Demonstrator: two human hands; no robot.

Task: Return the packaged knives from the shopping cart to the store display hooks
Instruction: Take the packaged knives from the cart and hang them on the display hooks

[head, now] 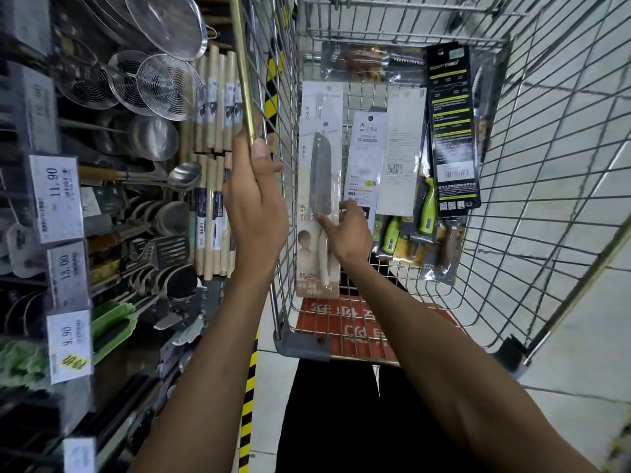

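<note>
My left hand (pixel 254 203) grips the brass top rail (pixel 243 68) of the wire shopping cart (pixel 532 172) on its left side. My right hand (pixel 348 230) reaches into the cart and pinches a white-carded packaged knife (pixel 319 172) with a dark blade and pale handle, holding it upright against the cart's left wall. More packaged knives lie in the basket: white cards (pixel 367 165), a black card (pixel 452 131) and green-handled knives (pixel 426 209).
The store display (pixel 136 186) on the left holds wire strainers (pixel 167 87), ladles, spatulas, wooden rolling pins (pixel 218 138) and price tags (pixel 58 196). A yellow-black hazard strip (pixel 247 397) runs along the floor between shelf and cart. Tiled floor lies to the right.
</note>
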